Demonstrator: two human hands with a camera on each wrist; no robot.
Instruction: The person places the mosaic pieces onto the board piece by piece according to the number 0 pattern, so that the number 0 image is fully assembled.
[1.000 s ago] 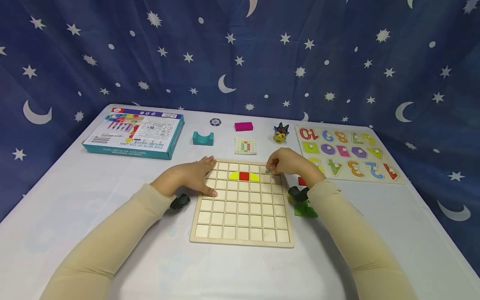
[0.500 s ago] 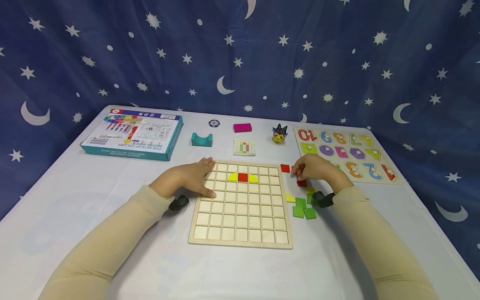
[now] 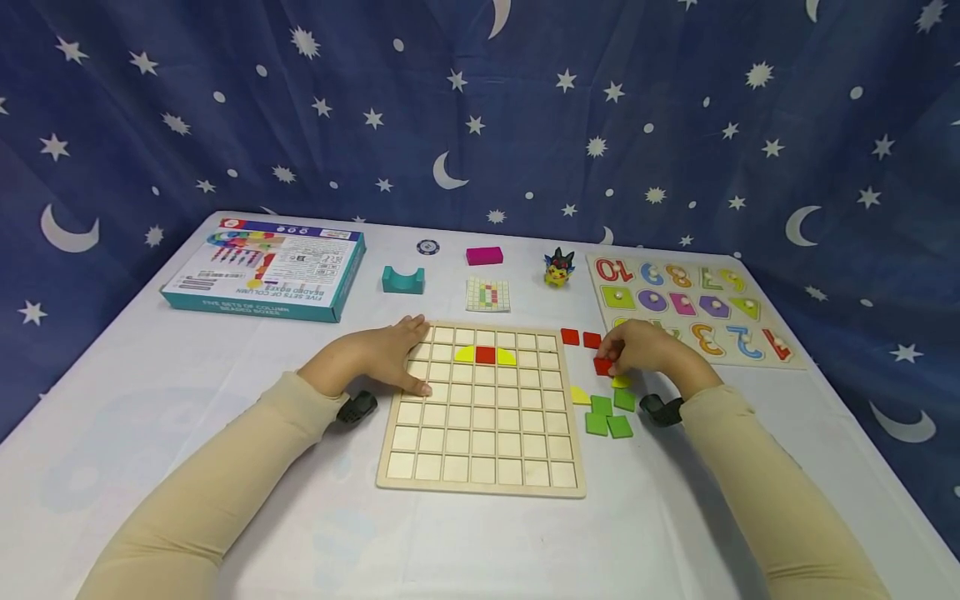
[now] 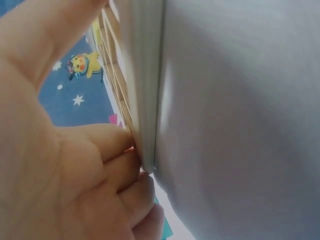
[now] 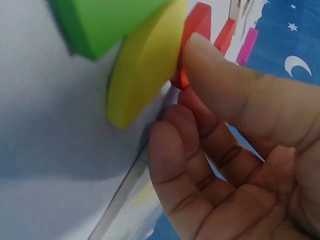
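Note:
A wooden grid board [image 3: 480, 487] lies mid-table, holding a red square [image 3: 485, 355] between two yellow quarter-circle pieces [image 3: 465, 354]. My left hand [image 3: 378, 354] rests on its upper left edge, fingers spread and fairly straight; the left wrist view shows the fingers [image 4: 120, 175] against the board's rim. To the right of the board, my right hand [image 3: 645, 348] pinches a red square tile [image 3: 603, 367] between thumb and index finger. A yellow piece [image 5: 142, 70] sits right beside that tile in the right wrist view.
Two more red tiles [image 3: 570, 337], a yellow piece [image 3: 580, 396] and several green tiles [image 3: 619, 427] lie right of the board. Behind are a pattern card [image 3: 487, 295], magenta block [image 3: 484, 256], teal block [image 3: 403, 281], figurine [image 3: 558, 267], number puzzle [image 3: 712, 308] and box [image 3: 262, 271].
My right hand has moved from the board's upper right corner rightward to the loose tiles and now pinches a red square tile. The left hand stays put.

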